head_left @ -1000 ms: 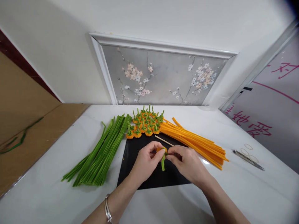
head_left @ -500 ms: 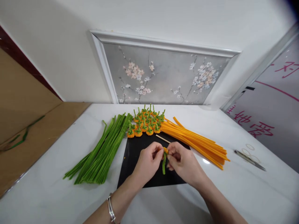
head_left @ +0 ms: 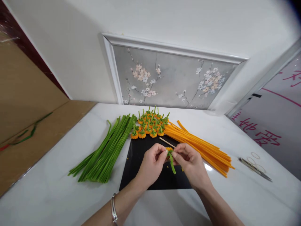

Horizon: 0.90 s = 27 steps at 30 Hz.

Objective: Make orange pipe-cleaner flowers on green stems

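Observation:
Between my two hands is a small orange pipe-cleaner pumpkin (head_left: 169, 148) with a green pipe-cleaner stem (head_left: 172, 164) trailing down toward me. My left hand (head_left: 154, 163) pinches its left side between thumb and finger. On the other side my right hand (head_left: 189, 161) pinches it near the base of the stem. Fingers cover most of the orange part. Both hands are over a black mat (head_left: 137, 171). A thin wooden stick (head_left: 166, 142) lies on the mat just beyond my fingers.
Several finished orange pumpkins with green stems (head_left: 153, 133) stand at the mat's far edge. Green pipe cleaners (head_left: 107, 150) lie left, orange ones (head_left: 199, 146) right. Tweezers (head_left: 255, 169) and thin rings (head_left: 255, 155) lie far right. Cardboard (head_left: 49, 131) borders the left side.
The green stem has swung to the right at its lower end, and more of the orange part shows. My right fingers have shifted around it. The whole view has moved slightly.

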Tool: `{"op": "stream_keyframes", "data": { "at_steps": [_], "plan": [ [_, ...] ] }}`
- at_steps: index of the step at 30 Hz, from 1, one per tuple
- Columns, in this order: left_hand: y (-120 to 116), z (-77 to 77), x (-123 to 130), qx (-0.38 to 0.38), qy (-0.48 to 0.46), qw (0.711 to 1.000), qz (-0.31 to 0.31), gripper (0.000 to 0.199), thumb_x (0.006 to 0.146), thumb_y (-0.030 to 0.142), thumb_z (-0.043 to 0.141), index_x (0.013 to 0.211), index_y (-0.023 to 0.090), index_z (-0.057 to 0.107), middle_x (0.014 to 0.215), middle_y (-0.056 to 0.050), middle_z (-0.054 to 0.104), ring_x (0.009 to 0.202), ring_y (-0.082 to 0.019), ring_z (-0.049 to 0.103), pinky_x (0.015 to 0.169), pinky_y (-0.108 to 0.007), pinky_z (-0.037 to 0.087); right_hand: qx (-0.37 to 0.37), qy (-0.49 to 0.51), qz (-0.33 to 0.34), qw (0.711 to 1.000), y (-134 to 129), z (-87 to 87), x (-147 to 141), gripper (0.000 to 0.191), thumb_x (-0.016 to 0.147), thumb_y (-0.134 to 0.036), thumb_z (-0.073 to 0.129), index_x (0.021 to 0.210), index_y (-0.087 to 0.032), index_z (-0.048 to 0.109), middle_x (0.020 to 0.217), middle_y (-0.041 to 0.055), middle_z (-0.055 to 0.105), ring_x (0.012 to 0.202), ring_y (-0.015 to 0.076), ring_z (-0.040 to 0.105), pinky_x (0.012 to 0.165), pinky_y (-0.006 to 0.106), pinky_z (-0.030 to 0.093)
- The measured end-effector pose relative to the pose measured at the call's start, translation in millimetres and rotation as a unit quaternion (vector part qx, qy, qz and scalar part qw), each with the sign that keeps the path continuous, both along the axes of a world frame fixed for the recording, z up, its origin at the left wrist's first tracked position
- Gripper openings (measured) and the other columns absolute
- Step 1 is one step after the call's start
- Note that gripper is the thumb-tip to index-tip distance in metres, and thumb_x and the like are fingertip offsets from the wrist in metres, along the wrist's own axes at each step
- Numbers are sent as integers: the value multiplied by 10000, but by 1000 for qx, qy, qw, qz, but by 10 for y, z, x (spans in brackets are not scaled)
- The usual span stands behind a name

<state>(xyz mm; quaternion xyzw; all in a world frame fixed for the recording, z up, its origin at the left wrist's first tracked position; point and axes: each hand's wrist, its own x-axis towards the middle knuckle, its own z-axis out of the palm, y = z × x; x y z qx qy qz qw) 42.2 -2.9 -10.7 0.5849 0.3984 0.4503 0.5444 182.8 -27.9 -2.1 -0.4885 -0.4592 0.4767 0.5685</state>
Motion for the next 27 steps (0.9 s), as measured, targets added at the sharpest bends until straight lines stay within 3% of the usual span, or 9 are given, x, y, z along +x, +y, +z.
{"op": "stream_keyframes", "data": {
  "at_steps": [6, 10, 16, 22, 27],
  "plan": [
    [22, -6, -12, -2, -3, 1000, 16, 165, 834, 299, 572, 754, 161, 532, 711, 10, 552, 674, -128, 569, 656, -253, 509, -14, -2, -7, 1000, 2, -65, -32, 303, 711, -433, 737, 819, -188, 595, 770, 6, 628, 653, 146, 638, 598, 279, 580],
    [46, -47, -34, 7, 18, 1000, -2, 166, 851, 299, 548, 756, 164, 532, 690, 15, 543, 640, -120, 537, 626, -241, 477, -8, -145, 17, 989, 13, -90, 58, 222, 789, -386, 650, 895, -190, 648, 790, 35, 673, 651, 168, 646, 575, 273, 550],
    [52, -49, -39, 43, 56, 997, -24, 162, 865, 266, 528, 736, 169, 520, 646, 36, 490, 609, -104, 462, 588, -219, 411, 50, -303, 5, 952, 5, -69, 107, 99, 835, -260, 569, 808, -200, 643, 732, 12, 673, 623, 160, 621, 590, 262, 502],
    [20, 15, -1, -81, -29, 995, -50, 218, 834, 349, 584, 749, 164, 509, 653, 50, 475, 589, -87, 470, 583, -218, 447, 75, -353, -7, 933, -34, -71, 73, 128, 842, -175, 513, 908, -201, 620, 839, 28, 691, 733, 180, 655, 642, 275, 509],
    [16, 23, -2, -133, -76, 987, -54, 310, 755, 400, 687, 714, 147, 512, 652, 44, 490, 595, -76, 481, 608, -218, 443, 134, -405, -15, 904, -36, -77, 73, 148, 868, -142, 472, 852, -201, 606, 804, 33, 654, 719, 176, 625, 642, 274, 484]
  ]
}}
